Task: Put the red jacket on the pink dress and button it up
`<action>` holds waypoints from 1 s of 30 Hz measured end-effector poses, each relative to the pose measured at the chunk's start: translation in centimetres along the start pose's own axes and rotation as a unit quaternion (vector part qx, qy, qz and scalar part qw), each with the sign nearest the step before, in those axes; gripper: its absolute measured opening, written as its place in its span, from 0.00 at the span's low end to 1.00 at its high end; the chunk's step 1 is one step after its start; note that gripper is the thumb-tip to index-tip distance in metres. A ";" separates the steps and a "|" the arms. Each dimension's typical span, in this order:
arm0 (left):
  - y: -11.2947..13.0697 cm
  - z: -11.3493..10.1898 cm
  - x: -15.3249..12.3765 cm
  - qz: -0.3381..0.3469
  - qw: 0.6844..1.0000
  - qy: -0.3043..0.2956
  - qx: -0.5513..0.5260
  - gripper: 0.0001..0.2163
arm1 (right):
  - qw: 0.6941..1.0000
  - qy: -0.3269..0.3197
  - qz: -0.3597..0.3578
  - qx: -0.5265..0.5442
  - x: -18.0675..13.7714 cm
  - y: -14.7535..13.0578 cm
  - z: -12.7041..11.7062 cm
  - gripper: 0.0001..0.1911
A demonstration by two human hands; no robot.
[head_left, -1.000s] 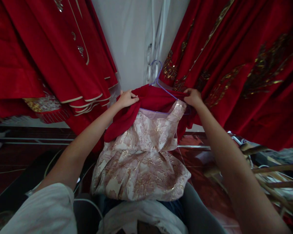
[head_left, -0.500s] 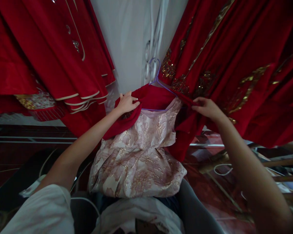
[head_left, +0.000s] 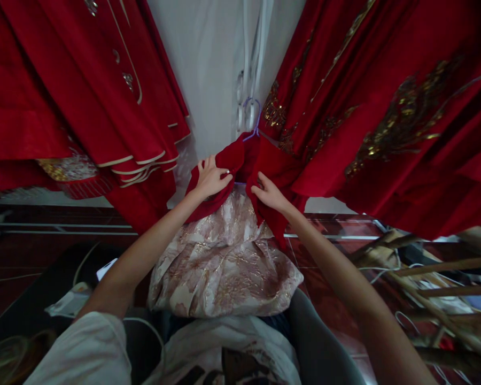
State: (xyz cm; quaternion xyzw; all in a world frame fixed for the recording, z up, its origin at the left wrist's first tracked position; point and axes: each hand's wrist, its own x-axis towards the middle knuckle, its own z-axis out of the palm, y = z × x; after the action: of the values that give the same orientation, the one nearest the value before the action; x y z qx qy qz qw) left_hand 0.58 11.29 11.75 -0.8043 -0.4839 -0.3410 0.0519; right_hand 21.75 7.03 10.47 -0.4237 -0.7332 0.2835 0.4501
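Note:
A pale pink and gold brocade dress (head_left: 228, 267) hangs from a purple hanger (head_left: 258, 118), its skirt spread over my lap. Over its shoulders lies a red jacket-like garment (head_left: 278, 163). My left hand (head_left: 213, 179) pinches the left front edge of this red garment. On the other side, my right hand (head_left: 269, 193) grips the right front edge, drawn in over the dress's bodice. A narrow strip of bodice shows between the two red edges. The fingertips are partly hidden in the folds.
Red garments with white piping (head_left: 140, 128) hang at the left, and red garments with gold sequins (head_left: 401, 117) at the right. White hooks (head_left: 250, 115) hold the hanger before a pale wall. A wooden rack (head_left: 444, 291) stands low on the right; a dark seat (head_left: 60, 283) is at the left.
My right hand has moved left and slightly down, bringing the right red edge across the bodice. The left hand stays nearly in place on its edge.

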 end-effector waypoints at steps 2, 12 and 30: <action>0.7 -0.1 -1.2 0.015 0.999 0.029 -0.009 0.10 | 1.000 0.018 0.015 0.009 -0.4 -0.2 -0.4 0.04; 6.7 4.2 -6.1 0.012 0.993 -0.056 -0.100 0.10 | 0.993 0.066 0.053 -0.080 -2.7 0.0 0.6 0.10; 4.2 5.3 -6.6 -0.159 0.863 0.243 -0.413 0.18 | 0.969 0.171 0.056 0.169 -3.2 0.7 3.4 0.19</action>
State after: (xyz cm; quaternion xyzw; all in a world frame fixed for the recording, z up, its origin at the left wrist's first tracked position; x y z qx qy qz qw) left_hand 4.64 6.33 4.78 -0.5563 -0.3921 -0.6976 -0.2241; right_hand 19.71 4.46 7.10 -0.4242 -0.5618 0.3519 0.6170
